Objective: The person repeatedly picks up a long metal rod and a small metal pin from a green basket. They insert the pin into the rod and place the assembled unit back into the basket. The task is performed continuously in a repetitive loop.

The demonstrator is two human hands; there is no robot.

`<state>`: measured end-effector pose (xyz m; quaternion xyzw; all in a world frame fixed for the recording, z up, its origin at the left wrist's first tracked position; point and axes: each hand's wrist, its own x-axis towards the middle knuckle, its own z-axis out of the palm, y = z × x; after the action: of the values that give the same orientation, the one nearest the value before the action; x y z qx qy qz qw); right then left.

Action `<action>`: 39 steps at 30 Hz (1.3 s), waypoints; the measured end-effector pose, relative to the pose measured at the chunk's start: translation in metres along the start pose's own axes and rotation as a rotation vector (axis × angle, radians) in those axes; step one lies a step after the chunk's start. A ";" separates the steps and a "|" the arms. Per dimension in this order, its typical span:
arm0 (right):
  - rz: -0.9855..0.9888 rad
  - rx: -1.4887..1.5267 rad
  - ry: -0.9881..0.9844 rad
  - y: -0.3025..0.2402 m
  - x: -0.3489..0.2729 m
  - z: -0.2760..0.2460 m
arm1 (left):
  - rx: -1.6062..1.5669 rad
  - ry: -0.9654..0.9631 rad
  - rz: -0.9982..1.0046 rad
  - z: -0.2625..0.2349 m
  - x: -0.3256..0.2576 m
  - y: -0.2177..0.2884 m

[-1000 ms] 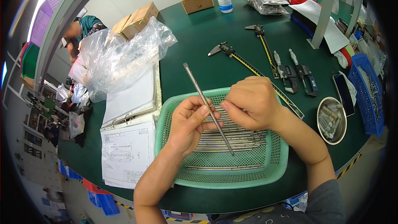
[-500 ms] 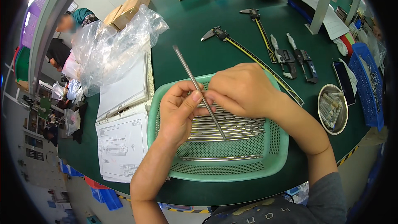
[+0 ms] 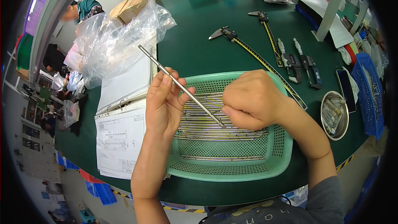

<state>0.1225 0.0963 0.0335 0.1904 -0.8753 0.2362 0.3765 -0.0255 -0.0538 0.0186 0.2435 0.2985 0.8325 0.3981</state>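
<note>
A slim metal rod (image 3: 186, 91) with small holes along it is pinched between the thumb and fingers of my left hand (image 3: 163, 99). It slants from the upper left down to the right, above a green plastic basket (image 3: 278, 149). My right hand (image 3: 253, 99) is closed in a fist beside the rod's lower part. At its fingertips a thin dark sliver seems to poke out toward the rod, too small to name. Under both hands, several similar rods (image 3: 224, 134) lie side by side in the basket, and one single rod (image 3: 224, 157) lies apart nearer me.
An open binder with drawings (image 3: 118, 141) lies left of the basket, with clear plastic bags (image 3: 124, 37) behind it. Beyond are calipers (image 3: 253, 52) and micrometers (image 3: 306, 64). A steel bowl of small tubes (image 3: 335, 116), a phone (image 3: 345, 89) and a blue basket (image 3: 367, 99) stand right. Another person (image 3: 85, 10) is far left.
My left hand has moved left and the rod now tilts more toward the left. My right hand has drawn slightly right and down, away from the left fingers.
</note>
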 end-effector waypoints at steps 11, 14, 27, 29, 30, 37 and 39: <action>0.013 -0.019 -0.066 -0.001 -0.001 0.003 | 0.116 0.027 0.012 0.001 0.000 -0.003; 0.054 -0.047 -0.172 -0.001 -0.005 0.010 | 0.180 0.031 0.017 0.005 -0.001 -0.006; 0.010 0.022 -0.092 -0.005 0.000 -0.002 | 0.170 0.072 0.075 -0.001 0.001 0.003; 0.015 0.020 -0.089 -0.003 -0.001 0.000 | 0.169 0.076 0.063 0.000 0.001 0.002; 0.014 0.023 -0.080 -0.003 -0.001 0.000 | 0.151 0.063 0.061 -0.001 0.001 0.002; -0.020 -0.027 -0.060 -0.004 0.000 0.000 | 0.103 0.051 0.062 -0.004 0.002 0.003; -0.023 -0.023 -0.051 -0.004 0.000 -0.001 | 0.115 0.068 0.060 -0.004 0.002 0.003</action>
<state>0.1249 0.0940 0.0350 0.2021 -0.8851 0.2166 0.3589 -0.0306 -0.0550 0.0183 0.2463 0.3517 0.8333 0.3481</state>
